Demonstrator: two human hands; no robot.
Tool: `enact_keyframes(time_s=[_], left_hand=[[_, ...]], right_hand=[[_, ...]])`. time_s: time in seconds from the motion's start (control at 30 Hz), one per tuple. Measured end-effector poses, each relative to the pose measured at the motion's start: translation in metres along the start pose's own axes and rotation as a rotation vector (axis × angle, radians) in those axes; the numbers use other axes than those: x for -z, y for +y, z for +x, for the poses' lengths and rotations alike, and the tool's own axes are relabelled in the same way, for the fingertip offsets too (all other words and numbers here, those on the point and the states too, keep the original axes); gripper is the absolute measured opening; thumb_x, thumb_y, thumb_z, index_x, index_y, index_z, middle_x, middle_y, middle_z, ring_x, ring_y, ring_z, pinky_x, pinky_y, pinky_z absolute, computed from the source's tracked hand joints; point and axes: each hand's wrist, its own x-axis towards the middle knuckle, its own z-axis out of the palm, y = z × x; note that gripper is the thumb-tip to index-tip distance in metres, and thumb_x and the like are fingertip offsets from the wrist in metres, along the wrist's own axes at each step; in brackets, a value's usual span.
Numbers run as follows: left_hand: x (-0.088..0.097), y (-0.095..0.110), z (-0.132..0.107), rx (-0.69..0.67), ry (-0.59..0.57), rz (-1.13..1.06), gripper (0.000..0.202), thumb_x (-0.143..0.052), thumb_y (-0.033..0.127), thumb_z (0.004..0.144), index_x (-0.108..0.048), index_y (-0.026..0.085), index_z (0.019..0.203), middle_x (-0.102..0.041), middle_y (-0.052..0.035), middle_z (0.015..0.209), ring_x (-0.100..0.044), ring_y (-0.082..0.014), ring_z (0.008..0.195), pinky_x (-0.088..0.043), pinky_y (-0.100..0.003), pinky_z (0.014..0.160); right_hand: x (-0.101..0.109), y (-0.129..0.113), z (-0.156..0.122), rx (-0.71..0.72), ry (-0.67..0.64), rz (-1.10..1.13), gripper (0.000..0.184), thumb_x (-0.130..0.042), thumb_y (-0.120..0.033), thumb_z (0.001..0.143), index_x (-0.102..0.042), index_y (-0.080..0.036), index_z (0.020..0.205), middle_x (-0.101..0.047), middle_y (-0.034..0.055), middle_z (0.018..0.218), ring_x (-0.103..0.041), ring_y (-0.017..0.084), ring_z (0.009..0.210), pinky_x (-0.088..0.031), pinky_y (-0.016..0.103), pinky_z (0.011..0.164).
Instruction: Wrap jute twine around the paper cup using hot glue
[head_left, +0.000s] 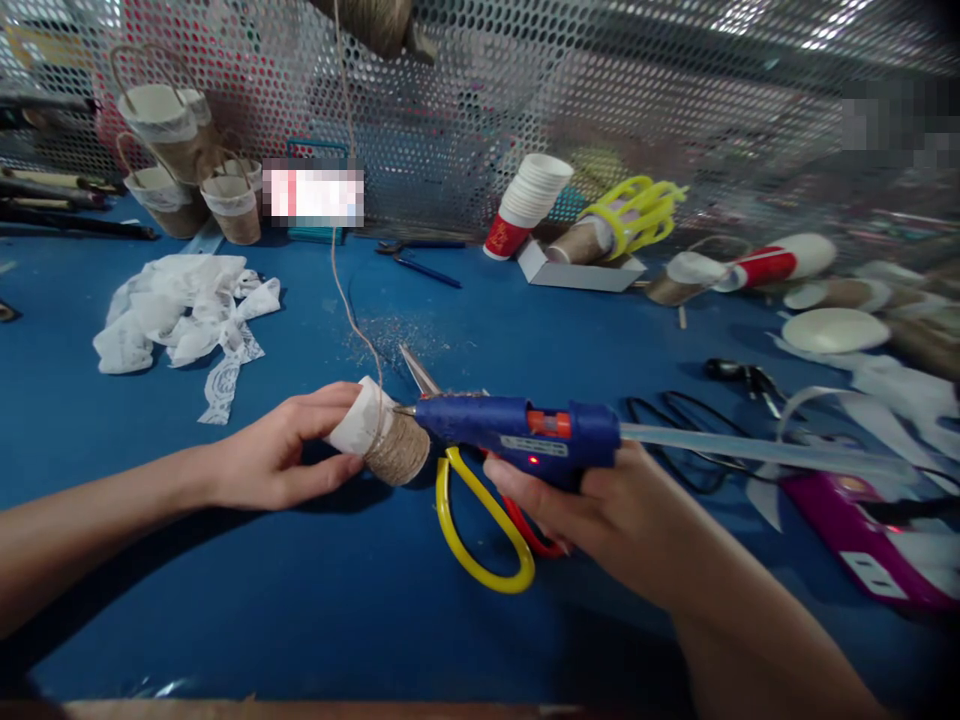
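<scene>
My left hand point(289, 450) grips a small paper cup point(358, 418) lying on its side, its lower half wound with jute twine point(397, 450). The twine strand point(346, 290) runs up from the cup to a spool point(379, 22) at the top of the view. My right hand point(592, 510) holds a blue hot glue gun point(525, 432) with a clear glue stick point(750, 450) out the back. Its nozzle touches the cup where the twine wrap ends. Yellow-handled scissors point(480, 525) lie on the blue table point(300, 600) under the gun.
White lace scraps point(184, 310) lie at the left. Finished twine-wrapped cups point(176, 170) stand at the back left. A stack of paper cups point(529, 200), a yellow frame point(637, 212), black scissors point(739, 378), a purple device point(870, 535) and paper pieces point(832, 330) crowd the right. A mesh wall point(675, 90) closes the back.
</scene>
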Motion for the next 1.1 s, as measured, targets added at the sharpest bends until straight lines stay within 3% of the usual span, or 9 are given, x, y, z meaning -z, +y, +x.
enact_keyframes(time_s=[0.1, 0.5, 0.7, 0.97, 1.1], left_hand=[[-0.0001, -0.0002, -0.0001, 0.000, 0.005, 0.004, 0.017, -0.049, 0.008, 0.078, -0.059, 0.011, 0.090, -0.059, -0.0123, 0.102, -0.052, -0.0215, 0.098, -0.040, -0.036, 0.092], [-0.0001, 0.0002, -0.0002, 0.004, -0.008, 0.010, 0.016, -0.049, 0.007, 0.078, -0.058, 0.013, 0.090, -0.057, -0.0127, 0.108, -0.051, -0.0214, 0.101, -0.040, -0.036, 0.092], [0.0003, 0.0011, -0.0003, 0.010, -0.013, 0.017, 0.016, -0.049, 0.007, 0.078, -0.058, 0.012, 0.091, -0.057, -0.0129, 0.107, -0.051, -0.0216, 0.100, -0.040, -0.036, 0.092], [-0.0003, -0.0002, -0.0007, -0.002, -0.013, 0.001, 0.019, -0.049, 0.007, 0.078, -0.057, 0.012, 0.095, -0.055, -0.0138, 0.112, -0.050, -0.0218, 0.103, -0.039, -0.037, 0.094], [0.0000, 0.0012, 0.0007, -0.009, 0.000, 0.013, 0.017, -0.049, 0.006, 0.078, -0.058, 0.011, 0.091, -0.057, -0.0140, 0.109, -0.052, -0.0212, 0.100, -0.042, -0.035, 0.090]], right_hand=[[0.0011, -0.0006, 0.0024, -0.005, -0.054, -0.042, 0.032, -0.045, -0.037, 0.080, -0.053, -0.017, 0.057, -0.047, -0.0025, 0.047, -0.041, 0.008, 0.043, -0.034, 0.021, 0.040], [0.0020, 0.0004, -0.0026, -0.012, -0.068, -0.055, 0.040, -0.043, -0.038, 0.081, -0.046, -0.019, 0.047, -0.043, -0.0027, 0.043, -0.039, 0.009, 0.041, -0.034, 0.023, 0.041], [0.0022, -0.0026, 0.0010, -0.043, -0.059, -0.025, 0.034, -0.045, -0.039, 0.080, -0.050, -0.019, 0.053, -0.046, -0.0023, 0.047, -0.042, 0.009, 0.043, -0.034, 0.022, 0.041], [0.0027, -0.0021, -0.0023, -0.016, -0.089, -0.042, 0.040, -0.043, -0.038, 0.081, -0.043, -0.020, 0.045, -0.040, -0.0032, 0.040, -0.038, 0.009, 0.038, -0.032, 0.023, 0.038], [0.0025, -0.0033, 0.0006, -0.038, -0.069, -0.041, 0.036, -0.043, -0.039, 0.081, -0.046, -0.020, 0.050, -0.043, -0.0028, 0.043, -0.041, 0.010, 0.041, -0.034, 0.023, 0.040]])
